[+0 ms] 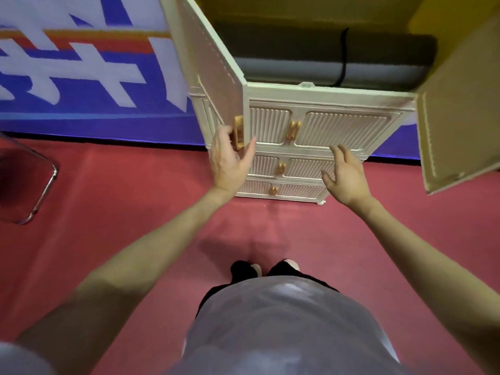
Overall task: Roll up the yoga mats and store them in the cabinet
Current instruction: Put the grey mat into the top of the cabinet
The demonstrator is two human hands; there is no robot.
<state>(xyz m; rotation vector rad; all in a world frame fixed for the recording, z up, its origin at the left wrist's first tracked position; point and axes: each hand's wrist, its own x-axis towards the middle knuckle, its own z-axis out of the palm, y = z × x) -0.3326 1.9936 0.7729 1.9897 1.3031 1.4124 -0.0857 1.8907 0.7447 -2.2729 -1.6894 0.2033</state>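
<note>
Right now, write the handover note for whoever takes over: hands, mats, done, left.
Left hand: at the gold handle of the left door, fingers around it as far as the view shows.
Right hand: open, empty, in front of the lower drawers.
Rolled mats: in the top compartment of the cabinet.
Done: mats stored.
Left: shut the left door and right door, both open.
</note>
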